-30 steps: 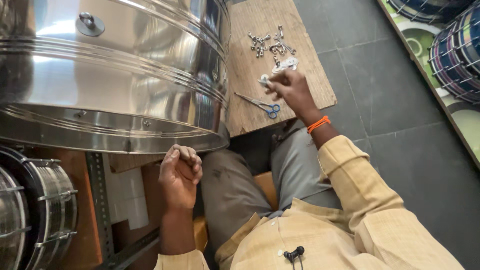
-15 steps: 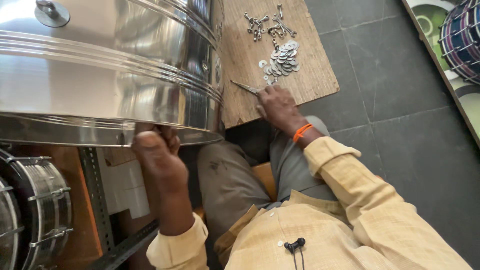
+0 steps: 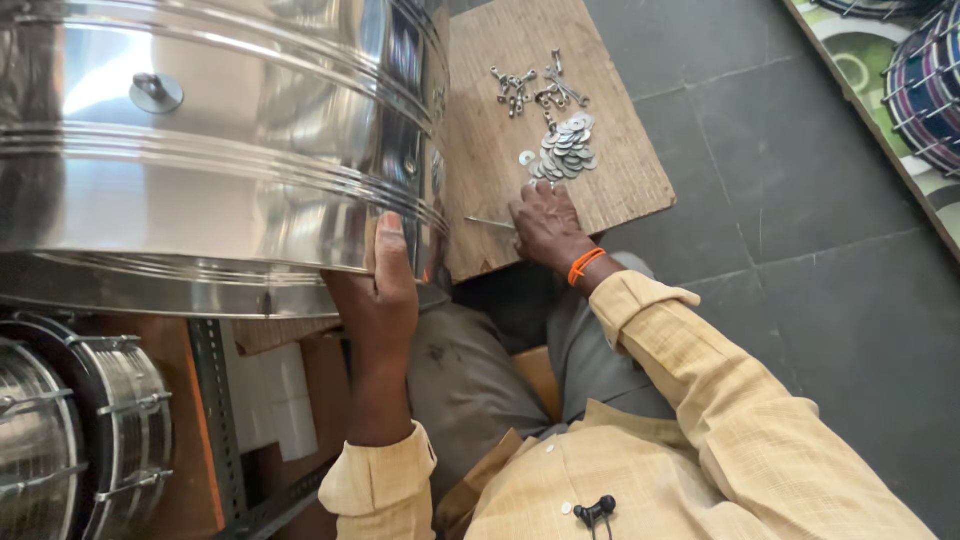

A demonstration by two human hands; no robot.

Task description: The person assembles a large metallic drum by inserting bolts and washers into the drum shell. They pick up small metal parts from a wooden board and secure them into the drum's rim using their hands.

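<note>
1. Steel drum shell (image 3: 200, 150): large polished cylinder lying on its side across the person's lap, taking up the upper left of the view. A small round fitting (image 3: 156, 91) sits on its upper wall.
2. Wooden board (image 3: 620, 190): flat on the grey tiled floor (image 3: 800, 200), just right of the shell; its left edge runs under the shell's rim.
3. Left hand (image 3: 385, 285): palm flat against the shell's near rim, fingers together and pointing up. It braces the shell and pinches nothing.
4. Right hand (image 3: 545, 228): resting on the board's near edge, fingers curled over a thin metal tool (image 3: 488, 222) whose tip points toward the shell. What kind of tool it is cannot be told. An orange band (image 3: 583, 265) circles the wrist.
5. Pile of washers (image 3: 565, 155): near the board's middle, just beyond the right hand's fingertips.
6. Cluster of screws and small fittings (image 3: 530, 88): toward the board's far edge, beyond the washers.
7. Step, as judged: picking up hardware while the shell is held steady. The next move likely calls for a firm brace with the left hand and a fine pinch on small parts.
</note>
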